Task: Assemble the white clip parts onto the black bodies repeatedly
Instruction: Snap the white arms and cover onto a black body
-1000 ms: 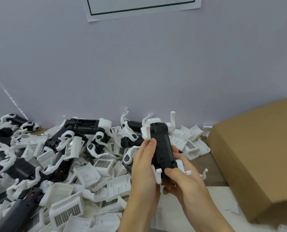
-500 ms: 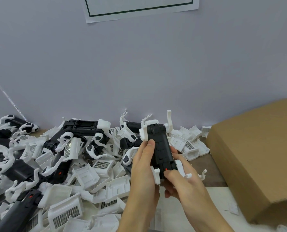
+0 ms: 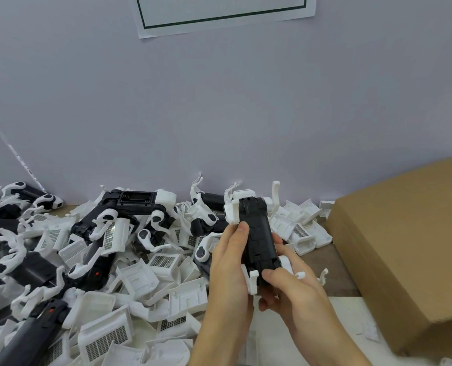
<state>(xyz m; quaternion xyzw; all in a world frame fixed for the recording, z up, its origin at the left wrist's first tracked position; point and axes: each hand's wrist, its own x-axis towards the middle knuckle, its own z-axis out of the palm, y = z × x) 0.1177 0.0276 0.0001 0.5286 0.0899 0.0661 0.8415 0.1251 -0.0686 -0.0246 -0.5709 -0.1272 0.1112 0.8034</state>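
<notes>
Against the grey wall, above a heap of loose parts, we grip the black body with both left hand and right hand (clips already at its ends); we should press each white clip squarely until seated.

The worktop runs along the far wall, showing a bare brown strip at centre right and a pale surface nearer the camera. A large heap of loose white clip parts covers its left and middle, piled on one another right up to the wall. Mixed into the heap lie black bodies, several with white pieces already fitted; one long black body sits at the far side near the wall. More white parts lie in a smaller cluster just left of a brown cardboard box, which stands on the right side. A few small white scraps lie near the box's near corner.
</notes>
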